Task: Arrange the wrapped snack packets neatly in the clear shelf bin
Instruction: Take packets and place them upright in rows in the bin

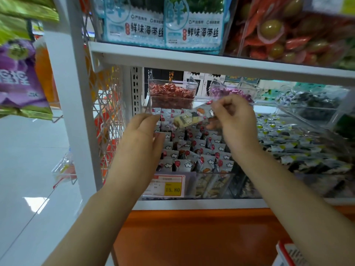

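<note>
R hand [234, 121] pinched one snack packet [190, 118] btwn thumb & fingers, above clear bin [148, 106]. L hand [142, 131] fingers straight, pressed together, by bin's left wall. Other packets [192, 150] stood in rows inside.

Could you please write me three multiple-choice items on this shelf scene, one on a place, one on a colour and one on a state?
1. Where on the clear shelf bin is the price tag?
A) on its front
B) inside it, at the back
C) on its left wall

2. What colour are the sweets in the small rear bin at the left?
A) blue
B) red
C) black

3. What is the right hand doing?
A) lying flat, empty
B) gripping the price tag
C) pinching a snack packet above the bin

Answers:
1 A, the tag sits low on the bin's front wall.
2 B, the heap of sweets looks red.
3 C, its fingertips pinch one end of the packet, held clear of the rows below.
</note>
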Demonstrator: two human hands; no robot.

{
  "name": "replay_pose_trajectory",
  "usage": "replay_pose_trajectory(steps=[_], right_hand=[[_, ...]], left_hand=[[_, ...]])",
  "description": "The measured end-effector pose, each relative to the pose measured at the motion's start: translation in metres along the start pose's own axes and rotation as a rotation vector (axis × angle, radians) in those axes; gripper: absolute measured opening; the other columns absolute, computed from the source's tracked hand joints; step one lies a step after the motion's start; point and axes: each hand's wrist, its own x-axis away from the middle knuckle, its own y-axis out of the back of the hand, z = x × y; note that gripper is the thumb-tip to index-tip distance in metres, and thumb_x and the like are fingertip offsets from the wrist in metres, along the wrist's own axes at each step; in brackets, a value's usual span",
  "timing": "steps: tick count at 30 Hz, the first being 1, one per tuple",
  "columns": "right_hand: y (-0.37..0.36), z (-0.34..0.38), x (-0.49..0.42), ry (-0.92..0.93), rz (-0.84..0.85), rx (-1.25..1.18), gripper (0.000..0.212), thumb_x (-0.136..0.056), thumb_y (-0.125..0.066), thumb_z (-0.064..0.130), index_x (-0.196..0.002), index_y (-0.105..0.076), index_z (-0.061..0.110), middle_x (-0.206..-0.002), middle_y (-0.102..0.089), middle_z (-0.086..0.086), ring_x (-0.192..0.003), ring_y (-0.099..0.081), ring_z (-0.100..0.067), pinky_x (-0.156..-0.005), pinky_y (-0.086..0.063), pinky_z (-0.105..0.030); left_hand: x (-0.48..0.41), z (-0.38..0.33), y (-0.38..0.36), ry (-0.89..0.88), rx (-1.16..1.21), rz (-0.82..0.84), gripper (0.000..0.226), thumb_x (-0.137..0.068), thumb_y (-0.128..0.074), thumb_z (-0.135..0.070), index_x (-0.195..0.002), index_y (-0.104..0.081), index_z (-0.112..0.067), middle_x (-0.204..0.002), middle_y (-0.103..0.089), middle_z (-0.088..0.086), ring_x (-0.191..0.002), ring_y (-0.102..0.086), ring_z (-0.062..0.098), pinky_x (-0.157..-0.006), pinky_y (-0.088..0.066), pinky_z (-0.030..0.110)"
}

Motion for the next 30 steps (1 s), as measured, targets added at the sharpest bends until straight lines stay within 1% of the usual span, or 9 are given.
replay_pose_trajectory(steps=[2,4,8,11,15,17,19,24,30], right_hand=[[0.014,-0.001,0.014,-0.100,-0.009,-0.134,0.006,-0.093,-0.053,0.009,-0.088,-0.054,0.007,-0.083,-0.060,-0.008,-0.056,-0.064,-0.012,-0.056,-0.058,-0.029],[0.023,-0.001,0.025,-0.196,0.011,-0.283,0.007,-0.093,-0.053,0.007,-0.087,-0.055,0.006,-0.084,-0.060,-0.011,-0.060,-0.064,-0.012,-0.056,-0.056,-0.026],[0.032,0.001,0.036,-0.296,0.039,-0.451,0.009,-0.092,-0.051,0.006,-0.085,-0.056,0.004,-0.087,-0.055,-0.014,-0.061,-0.062,-0.012,-0.056,-0.054,-0.022],[0.036,0.001,0.038,-0.357,0.032,-0.516,0.010,-0.092,-0.052,0.006,-0.083,-0.056,0.004,-0.081,-0.054,-0.009,-0.058,-0.062,-0.011,-0.055,-0.054,-0.022],[0.041,0.001,0.040,-0.409,0.058,-0.575,0.006,-0.086,-0.057,0.009,-0.084,-0.061,0.005,-0.082,-0.059,-0.011,-0.059,-0.063,-0.013,-0.055,-0.055,-0.024],[0.043,0.001,0.040,-0.415,0.090,-0.564,0.009,-0.080,-0.061,0.011,-0.085,-0.065,0.004,-0.079,-0.062,-0.010,-0.059,-0.063,-0.013,-0.054,-0.054,-0.023],[0.045,0.001,0.041,-0.423,0.110,-0.529,0.008,-0.083,-0.060,0.009,-0.085,-0.064,0.002,-0.074,-0.063,-0.008,-0.057,-0.063,-0.013,-0.052,-0.054,-0.022],[0.045,0.003,0.041,-0.476,0.100,-0.522,0.012,-0.089,-0.054,0.004,-0.077,-0.058,0.005,-0.053,-0.058,-0.001,-0.044,-0.054,-0.011,-0.039,-0.046,-0.020],[0.045,0.004,0.038,-0.646,0.102,-0.679,0.014,-0.088,-0.052,-0.002,-0.088,-0.064,0.006,-0.061,-0.056,-0.005,-0.041,-0.050,-0.007,-0.035,-0.039,-0.017]], left_hand=[[0.002,-0.006,-0.004,0.064,0.152,0.040,0.044,-0.094,-0.051,-0.024,-0.137,-0.043,-0.018,-0.126,-0.051,-0.003,-0.094,-0.055,0.010,-0.083,-0.045,0.026],[0.003,-0.011,-0.008,0.134,0.282,0.089,0.046,-0.094,-0.050,-0.028,-0.138,-0.041,-0.020,-0.121,-0.055,-0.006,-0.087,-0.057,0.006,-0.074,-0.049,0.025],[0.006,-0.016,-0.009,0.238,0.424,0.119,0.042,-0.093,-0.051,-0.024,-0.134,-0.047,-0.018,-0.098,-0.063,0.000,-0.062,-0.056,0.004,-0.052,-0.047,0.013],[0.004,-0.018,-0.007,0.356,0.575,0.133,0.029,-0.092,-0.052,-0.022,-0.120,-0.059,-0.016,-0.078,-0.063,0.004,-0.052,-0.055,0.004,-0.052,-0.050,0.015],[0.004,-0.020,-0.008,0.423,0.690,0.132,0.011,-0.089,-0.056,-0.027,-0.091,-0.066,-0.021,-0.073,-0.060,0.004,-0.058,-0.057,0.007,-0.054,-0.051,0.015],[0.004,-0.019,-0.008,0.449,0.756,0.137,0.015,-0.082,-0.060,-0.032,-0.085,-0.064,-0.018,-0.068,-0.060,-0.001,-0.060,-0.059,0.009,-0.055,-0.053,0.020],[0.003,-0.018,-0.008,0.497,0.866,0.160,0.024,-0.072,-0.060,-0.037,-0.083,-0.062,-0.015,-0.061,-0.059,-0.006,-0.056,-0.058,0.008,-0.052,-0.052,0.020],[0.001,-0.021,-0.008,0.609,1.238,0.201,0.013,-0.074,-0.059,-0.023,-0.066,-0.066,-0.015,-0.061,-0.053,0.002,-0.047,-0.048,0.005,-0.044,-0.046,0.015],[-0.005,-0.021,-0.006,0.823,1.482,0.066,0.014,-0.090,-0.049,-0.001,-0.081,-0.059,-0.005,-0.078,-0.054,0.009,-0.041,-0.050,0.002,-0.041,-0.044,0.010]])
